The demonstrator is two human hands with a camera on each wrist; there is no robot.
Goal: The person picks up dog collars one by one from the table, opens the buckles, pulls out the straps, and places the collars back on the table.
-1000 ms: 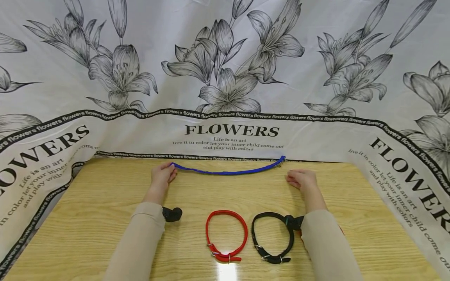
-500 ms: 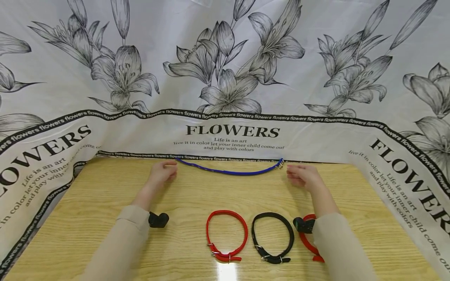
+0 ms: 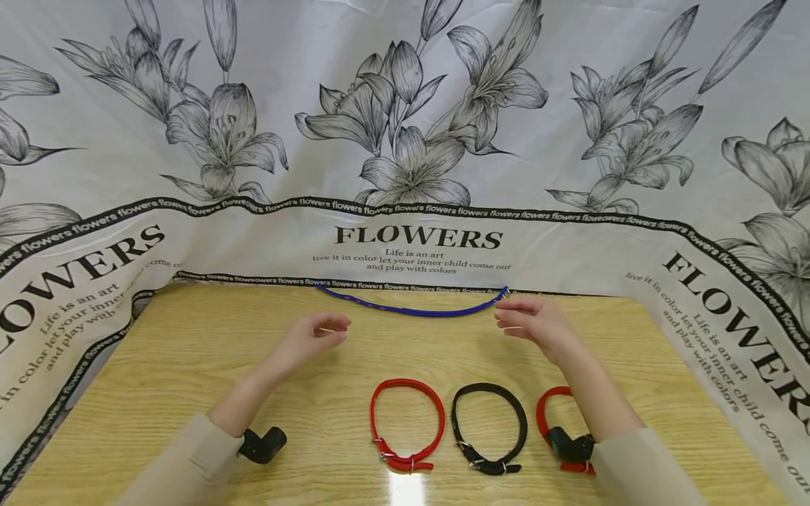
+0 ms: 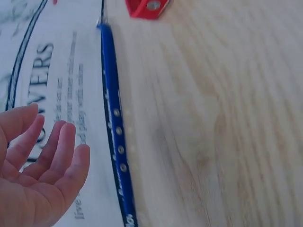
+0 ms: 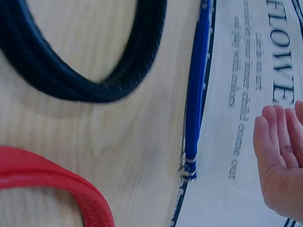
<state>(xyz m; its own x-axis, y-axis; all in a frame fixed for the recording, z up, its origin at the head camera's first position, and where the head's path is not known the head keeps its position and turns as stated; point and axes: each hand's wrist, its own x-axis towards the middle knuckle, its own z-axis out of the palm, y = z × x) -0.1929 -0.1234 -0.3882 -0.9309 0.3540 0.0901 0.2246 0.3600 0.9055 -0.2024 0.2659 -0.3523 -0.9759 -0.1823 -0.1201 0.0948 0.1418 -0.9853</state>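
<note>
A blue collar (image 3: 430, 313) lies unbuckled along the back edge of the table, bowed slightly toward me. Its metal buckle is at the right end, and a row of eyelets shows in the left wrist view on the blue strap (image 4: 111, 85). My left hand (image 3: 313, 337) hovers in front of the collar's left part, fingers loosely bent and holding nothing. Near the buckle end is my right hand (image 3: 538, 327), its fingertips close to the collar and nothing in its grasp. In the right wrist view the fingers of the right hand (image 5: 279, 161) are extended.
Nearer me lie a buckled red collar (image 3: 411, 465) and a buckled black collar (image 3: 524, 422), side by side. Another red collar (image 3: 542, 411) is partly hidden by my right wrist and its camera (image 3: 569, 444). A flower-printed cloth (image 3: 418, 246) rises behind the wooden table (image 3: 329, 436).
My left hand has let go of the blue collar's left end and drawn back toward me and rightward. That end now lies at the table's back edge. My right hand has shifted slightly left.
</note>
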